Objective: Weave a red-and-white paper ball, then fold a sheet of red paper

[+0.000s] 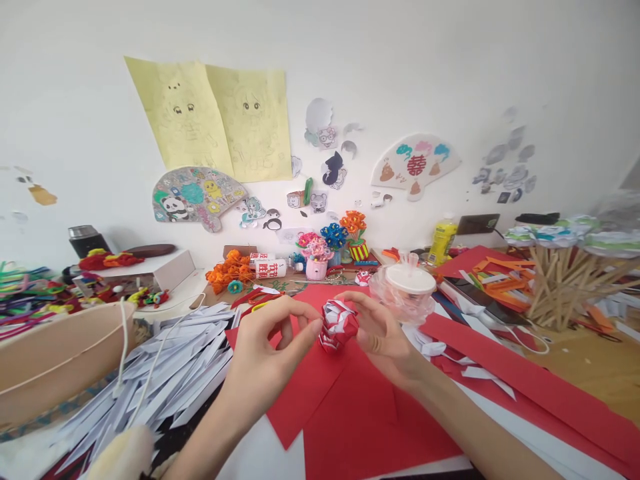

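Centrally, the red-and-white folded-paper ball [341, 319] is held over red paper sheets [367, 423]; the left hand [280, 337] pinches its left edge with narrowed fingers; the right hand [383, 340] curls against its right side.

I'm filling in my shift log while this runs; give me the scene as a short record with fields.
View: head camera, one person, bare hands
Left hand: thumb and fingertips at the left edge of the red-and-white folded paper piece
Right hand: fingers around the same piece's right side
Below hands: red sheets
Left side: pile of white paper strips
Right side: lidded cup, wrapped in clear plastic
Back: orange flowers, yellow bottle
Unclear: whether the piece's lower part is separate
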`<state>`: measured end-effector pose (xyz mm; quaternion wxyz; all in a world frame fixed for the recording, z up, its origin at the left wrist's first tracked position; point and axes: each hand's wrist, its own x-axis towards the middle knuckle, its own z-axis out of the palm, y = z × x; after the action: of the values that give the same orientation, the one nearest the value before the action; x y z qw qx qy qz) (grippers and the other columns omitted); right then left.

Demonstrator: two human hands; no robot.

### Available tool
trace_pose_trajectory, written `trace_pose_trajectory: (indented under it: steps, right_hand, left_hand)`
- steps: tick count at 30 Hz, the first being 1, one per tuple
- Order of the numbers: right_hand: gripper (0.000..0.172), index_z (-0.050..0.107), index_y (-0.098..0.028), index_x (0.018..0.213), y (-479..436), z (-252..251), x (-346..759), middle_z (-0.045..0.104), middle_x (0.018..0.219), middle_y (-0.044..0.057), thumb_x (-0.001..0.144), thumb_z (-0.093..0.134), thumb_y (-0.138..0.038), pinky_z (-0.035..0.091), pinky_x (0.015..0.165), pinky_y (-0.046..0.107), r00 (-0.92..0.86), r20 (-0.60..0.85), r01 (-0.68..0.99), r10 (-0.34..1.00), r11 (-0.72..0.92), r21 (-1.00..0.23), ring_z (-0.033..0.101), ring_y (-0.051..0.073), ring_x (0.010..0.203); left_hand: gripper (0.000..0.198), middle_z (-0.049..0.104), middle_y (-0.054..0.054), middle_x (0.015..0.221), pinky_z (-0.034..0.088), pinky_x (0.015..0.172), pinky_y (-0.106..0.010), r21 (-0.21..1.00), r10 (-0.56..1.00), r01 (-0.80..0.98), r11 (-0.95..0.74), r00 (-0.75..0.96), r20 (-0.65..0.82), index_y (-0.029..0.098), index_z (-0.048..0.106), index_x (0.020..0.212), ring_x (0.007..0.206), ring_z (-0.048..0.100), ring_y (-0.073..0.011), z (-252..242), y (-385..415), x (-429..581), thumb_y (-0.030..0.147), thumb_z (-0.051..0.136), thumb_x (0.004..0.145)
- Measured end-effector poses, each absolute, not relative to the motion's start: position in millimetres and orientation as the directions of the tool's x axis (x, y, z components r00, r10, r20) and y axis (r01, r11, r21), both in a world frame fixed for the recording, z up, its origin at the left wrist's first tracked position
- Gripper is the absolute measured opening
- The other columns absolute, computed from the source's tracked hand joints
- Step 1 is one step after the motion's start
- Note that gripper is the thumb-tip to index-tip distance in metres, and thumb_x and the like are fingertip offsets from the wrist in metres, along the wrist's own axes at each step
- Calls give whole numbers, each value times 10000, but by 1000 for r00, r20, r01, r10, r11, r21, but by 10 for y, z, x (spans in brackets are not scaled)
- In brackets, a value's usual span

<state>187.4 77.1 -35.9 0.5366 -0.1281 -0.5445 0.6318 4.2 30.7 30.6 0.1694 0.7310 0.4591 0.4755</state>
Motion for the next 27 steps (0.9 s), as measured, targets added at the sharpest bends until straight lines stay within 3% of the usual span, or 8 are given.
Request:
trace_pose_trajectory:
  steps: [5,18,25,27]
  right_hand:
    - [426,636,-305,1130,776,-371,1883,587,1125,37,737,772,-397,446,849,259,-406,431,-536,806,173,-827,533,187,1061]
    - [407,636,-296,1120,776,-365,1874,595,1086,31,746,768,-386,445,812,243,-413,429,-538,803,165,-827,544,165,1001]
    - [412,628,-306,1132,787,-385,1878,613,1102,35,748,770,-359,454,838,269,-395,432,-548,811,170,-819,556,178,1017]
    - [401,636,-304,1121,789,-388,1874,614,1097,30,746,773,-345,456,838,257,-384,430,-550,817,172,-817,558,172,1019]
  left_hand:
    - [69,585,59,605,331,489,-208,613,794,533,-583,210,571,237,678,758,502,424,-79,284,326,56,256,646,816]
    - [96,590,49,658,375,494,-202,402,676,648,-647,243,696,218,620,781,524,465,-82,212,305,91,143,583,827]
    - [104,640,40,678,385,581,-241,33,415,761,-648,317,853,209,616,838,579,549,-94,118,305,129,113,579,849]
    - [107,649,37,680,376,577,-244,-16,370,762,-648,333,867,200,616,838,574,547,-92,101,305,136,100,579,848]
